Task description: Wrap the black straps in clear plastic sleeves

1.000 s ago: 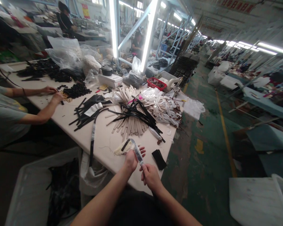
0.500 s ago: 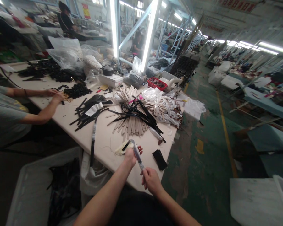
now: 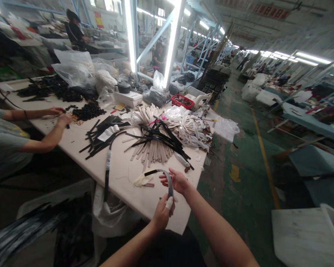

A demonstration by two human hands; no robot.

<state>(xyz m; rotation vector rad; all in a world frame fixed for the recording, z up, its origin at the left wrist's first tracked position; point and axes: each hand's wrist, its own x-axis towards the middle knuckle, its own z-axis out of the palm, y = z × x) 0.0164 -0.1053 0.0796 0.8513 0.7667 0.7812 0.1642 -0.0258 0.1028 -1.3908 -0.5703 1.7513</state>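
Observation:
A dark strap (image 3: pixel 170 185), partly in clear wrap, arcs above the table's near corner. My left hand (image 3: pixel 161 214) is closed round its lower end; a pale cover shows on the thumb. Fingers spread, my right hand (image 3: pixel 178 181) is beside the upper part of the strap, its fingertips passing behind it; whether they touch cannot be told. The strap's black far end reaches over a pale yellow cloth (image 3: pixel 140 180). Near the cloth lies a small reddish-brown strip (image 3: pixel 149 184).
Beige strips (image 3: pixel 153 154) and black straps (image 3: pixel 167 135) are heaped ahead. A red basket (image 3: pixel 182 101) stands behind them. To the left, a co-worker's hands (image 3: pixel 62 118) handle small parts beside black pieces (image 3: pixel 87 111). A white bin (image 3: pixel 297 237) stands at right.
My left hand has moved down to the strap's near end. My right hand has let go of that end and moved up, fingers spread. The strap now bends in a curve.

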